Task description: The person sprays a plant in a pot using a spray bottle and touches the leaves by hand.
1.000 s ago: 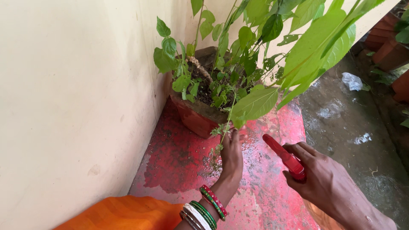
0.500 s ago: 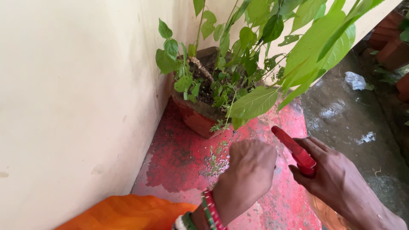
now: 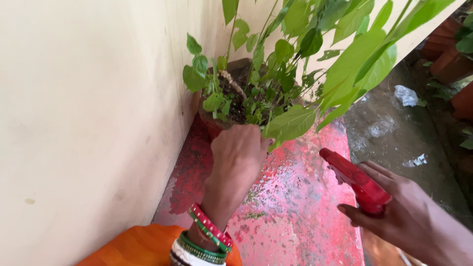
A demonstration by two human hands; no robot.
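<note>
A leafy green plant point(image 3: 276, 74) grows in a terracotta pot point(image 3: 211, 123) that stands against a cream wall on a wet red ledge point(image 3: 295, 197). My left hand point(image 3: 237, 157), with red, green and white bangles at the wrist, reaches to the pot's near rim, fingers curled by a large leaf point(image 3: 290, 124); whether it grips anything is hidden. My right hand point(image 3: 399, 212) holds a red spray-bottle head point(image 3: 355, 181), its nozzle pointing up-left toward the plant.
The cream wall point(image 3: 88, 123) fills the left side. Wet grey concrete floor point(image 3: 394, 133) lies to the right, with a crumpled plastic scrap point(image 3: 406, 94) and more terracotta pots point(image 3: 451, 49) at the far right. Orange cloth point(image 3: 133, 249) covers my lap at the bottom.
My left hand let the thin stem below the pot go, drew back in a fist, then rose to the pot's rim. My right hand with the sprayer drifted right and down.
</note>
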